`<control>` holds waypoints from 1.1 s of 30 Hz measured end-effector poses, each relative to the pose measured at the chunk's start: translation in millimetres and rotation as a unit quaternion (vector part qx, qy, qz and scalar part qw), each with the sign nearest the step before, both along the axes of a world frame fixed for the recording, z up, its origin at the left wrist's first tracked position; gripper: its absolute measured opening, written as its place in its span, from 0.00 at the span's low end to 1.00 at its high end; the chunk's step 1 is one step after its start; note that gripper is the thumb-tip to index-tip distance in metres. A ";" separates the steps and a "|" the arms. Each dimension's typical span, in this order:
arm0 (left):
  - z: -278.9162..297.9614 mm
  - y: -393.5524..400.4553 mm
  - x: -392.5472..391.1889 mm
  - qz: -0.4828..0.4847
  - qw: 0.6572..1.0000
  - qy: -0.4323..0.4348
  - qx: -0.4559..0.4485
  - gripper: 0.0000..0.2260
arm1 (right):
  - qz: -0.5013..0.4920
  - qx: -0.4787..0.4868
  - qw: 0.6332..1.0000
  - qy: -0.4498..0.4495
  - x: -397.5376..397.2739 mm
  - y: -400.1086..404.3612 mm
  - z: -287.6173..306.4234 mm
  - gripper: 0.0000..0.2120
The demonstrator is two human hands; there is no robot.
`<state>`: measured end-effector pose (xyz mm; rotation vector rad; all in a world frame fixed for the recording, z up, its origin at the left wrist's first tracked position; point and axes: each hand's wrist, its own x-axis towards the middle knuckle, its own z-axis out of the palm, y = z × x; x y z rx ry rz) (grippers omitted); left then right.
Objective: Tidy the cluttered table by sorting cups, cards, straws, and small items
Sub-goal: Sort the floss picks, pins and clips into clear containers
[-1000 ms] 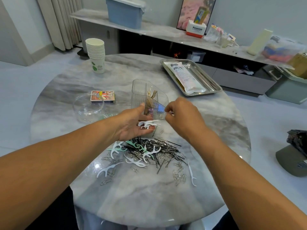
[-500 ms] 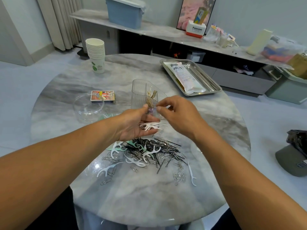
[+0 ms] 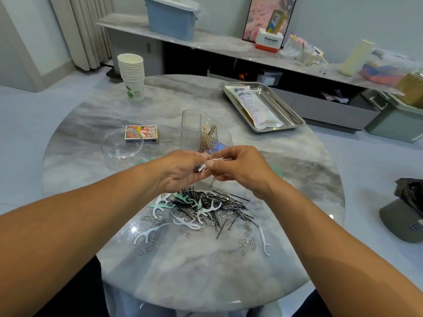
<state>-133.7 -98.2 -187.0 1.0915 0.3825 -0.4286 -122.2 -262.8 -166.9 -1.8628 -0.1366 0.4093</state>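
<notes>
White floss picks (image 3: 207,166) pinched between both hands (image 3: 183,170), above the mixed pile (image 3: 206,209) on the marble table (image 3: 206,271)

Both forearms bare, no sleeves; dark clothing at lap.

both hands meet over the pile (image 3: 201,211) | left hand (image 3: 180,170) and right hand (image 3: 240,168) pinch white floss picks (image 3: 202,167) | clear organizer (image 3: 201,131) just behind | cup stack (image 3: 132,76) far left

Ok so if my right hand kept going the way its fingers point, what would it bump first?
Probably your left hand: the right hand points leftward at it, both pinching white floss picks.
</notes>
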 end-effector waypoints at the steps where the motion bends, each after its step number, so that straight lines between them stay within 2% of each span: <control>1: 0.0 0.7 0.6 0.005 1.000 0.001 -0.007 0.06 | 0.002 0.000 1.000 -0.011 0.5 0.6 -1.4 0.12; 5: 0.4 1.1 2.6 0.000 1.000 -0.002 0.002 0.08 | -0.020 0.000 0.999 -0.027 2.2 2.1 -6.3 0.10; 11: 1.4 -3.5 -1.3 -0.049 0.992 -0.006 0.114 0.09 | -0.062 0.012 0.998 -0.012 5.2 2.7 -10.0 0.05; 16: 2.7 -3.3 -1.7 -0.121 0.981 -0.059 0.137 0.08 | -0.107 0.043 0.993 0.020 5.8 0.8 -8.1 0.05; 20: -1.0 -0.9 -4.2 -0.229 0.918 -0.153 0.286 0.05 | -0.108 0.042 0.993 0.022 6.3 -0.1 -6.6 0.01; 23: -1.9 -1.2 -8.8 -0.262 0.882 -0.178 0.349 0.09 | -0.073 0.018 0.997 0.002 4.9 0.8 -7.7 0.01; 25: -0.9 -2.6 -10.6 -0.283 0.857 -0.197 0.382 0.06 | -0.058 0.011 0.998 -0.013 4.1 0.8 -7.3 0.02; 27: -1.1 -3.4 -9.3 -0.286 0.866 -0.191 0.364 0.06 | -0.057 0.034 0.998 -0.016 2.7 1.3 -4.3 0.05; 31: 2.8 -6.0 -7.6 -0.226 0.935 -0.122 0.246 0.04 | -0.056 0.091 0.994 0.021 3.3 -1.6 7.2 0.11; 33: 5.3 -6.4 -8.3 -0.195 0.955 -0.098 0.200 0.04 | -0.040 0.089 0.994 0.045 4.3 -5.8 10.6 0.13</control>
